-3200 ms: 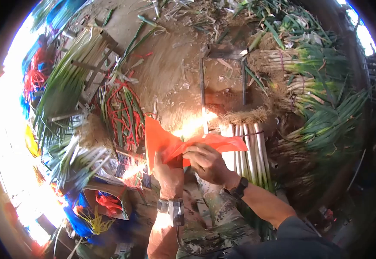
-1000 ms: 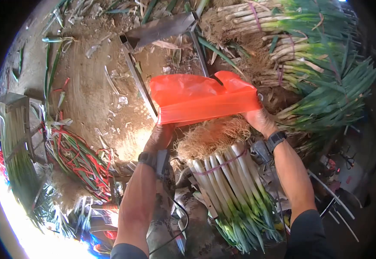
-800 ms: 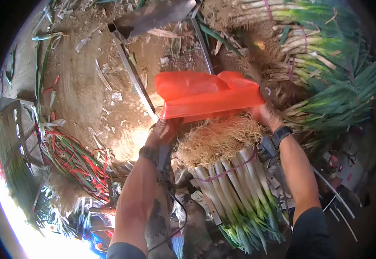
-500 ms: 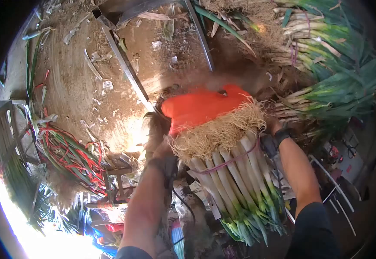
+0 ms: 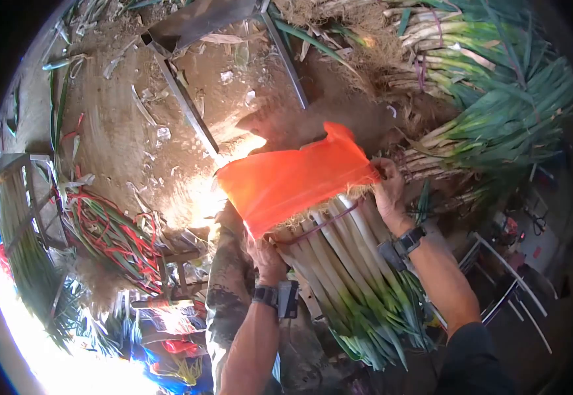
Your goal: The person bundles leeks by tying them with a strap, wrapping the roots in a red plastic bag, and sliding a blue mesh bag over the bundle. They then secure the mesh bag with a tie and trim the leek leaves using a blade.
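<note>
I see the bag (image 5: pixel 293 181) over the leek bundle (image 5: pixel 349 263)'s root end, between my left hand (image 5: pixel 266 258) and right hand (image 5: pixel 390 192); more bundles (image 5: pixel 490 125) right, metal frame (image 5: pixel 207 21) ahead.

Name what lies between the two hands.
In the head view: the scallion bundle, its root end mostly covered by orange plastic.

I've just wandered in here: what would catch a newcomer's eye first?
Probably the bright orange-red bag in the middle, stretched between the left hand and the right hand over the root end of a bundle of white-and-green stalks. Next might come the heap of similar bundles at the upper right, and the tangle of red strips and green leaves at the left.
</note>
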{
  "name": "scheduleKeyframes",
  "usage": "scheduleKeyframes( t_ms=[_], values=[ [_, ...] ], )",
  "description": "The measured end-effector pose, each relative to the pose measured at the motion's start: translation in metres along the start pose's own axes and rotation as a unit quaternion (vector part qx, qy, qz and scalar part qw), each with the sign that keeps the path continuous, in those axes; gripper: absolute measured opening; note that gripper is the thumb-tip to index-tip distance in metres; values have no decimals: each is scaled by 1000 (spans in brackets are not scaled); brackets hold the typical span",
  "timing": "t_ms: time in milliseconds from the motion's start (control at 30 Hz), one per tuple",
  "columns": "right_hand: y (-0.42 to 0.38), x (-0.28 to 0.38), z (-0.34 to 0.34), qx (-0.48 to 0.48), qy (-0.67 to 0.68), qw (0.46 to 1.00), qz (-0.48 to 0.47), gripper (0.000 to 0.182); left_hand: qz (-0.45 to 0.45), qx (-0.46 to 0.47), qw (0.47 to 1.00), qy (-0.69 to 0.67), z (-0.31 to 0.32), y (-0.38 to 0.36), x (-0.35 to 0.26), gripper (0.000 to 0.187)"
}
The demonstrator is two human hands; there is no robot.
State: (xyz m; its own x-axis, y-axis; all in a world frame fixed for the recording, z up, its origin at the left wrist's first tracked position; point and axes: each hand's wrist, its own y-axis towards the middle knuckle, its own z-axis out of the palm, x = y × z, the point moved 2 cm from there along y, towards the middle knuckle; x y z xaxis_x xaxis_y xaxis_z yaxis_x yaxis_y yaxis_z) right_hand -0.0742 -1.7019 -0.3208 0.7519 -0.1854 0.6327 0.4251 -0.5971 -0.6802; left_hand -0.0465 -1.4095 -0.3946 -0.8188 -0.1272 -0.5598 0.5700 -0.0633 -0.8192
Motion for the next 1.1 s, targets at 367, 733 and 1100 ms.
scheduleKeyframes(
  t_ms=[367,733,1100],
  values=[
    [-13,-5,-37,-7,-335,897,-289,23,176,-20,873,454,-24,-20,-10,19],
    [-2,-40,-47,61,-414,876,-238,24,275,142,728,612,-28,-55,-38,6],
    [-14,-52,-79,97,-471,876,50,27,-36,25,968,248,-33,-28,-40,41]
  ],
)
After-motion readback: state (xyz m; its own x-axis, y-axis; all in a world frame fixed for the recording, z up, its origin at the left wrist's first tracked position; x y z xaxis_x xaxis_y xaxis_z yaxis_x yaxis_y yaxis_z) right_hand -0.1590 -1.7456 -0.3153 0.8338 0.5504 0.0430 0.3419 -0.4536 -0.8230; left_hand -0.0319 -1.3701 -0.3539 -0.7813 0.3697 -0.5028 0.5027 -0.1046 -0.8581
